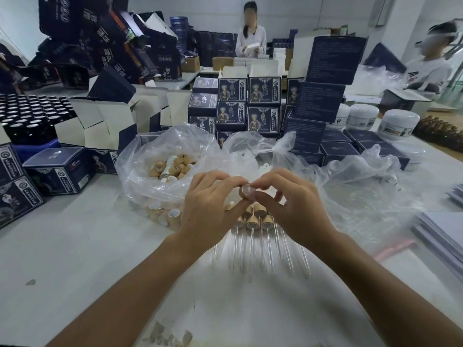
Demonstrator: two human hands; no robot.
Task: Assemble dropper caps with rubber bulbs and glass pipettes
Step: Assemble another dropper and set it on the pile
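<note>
My left hand (210, 204) pinches a tan wood-look dropper cap (243, 191) between thumb and fingertips, above the table's middle. My right hand (288, 204) pinches a pale translucent rubber bulb (251, 192) right at the cap's opening. Under my hands lie several assembled droppers (253, 221), tan caps with glass pipettes (269, 249) pointing toward me. A clear plastic bag (150, 176) at the left holds many loose tan caps (172, 166). A second clear bag (250, 151) behind my hands holds white bulbs (263, 169).
Dark blue printed cartons (248, 106) stack behind the bags, with open cartons (100, 126) and a tray of dark bottles (32, 113) at the left. White jars (398, 123) stand at the right. Grey sheets (443, 236) lie at the right edge. Two people work further back.
</note>
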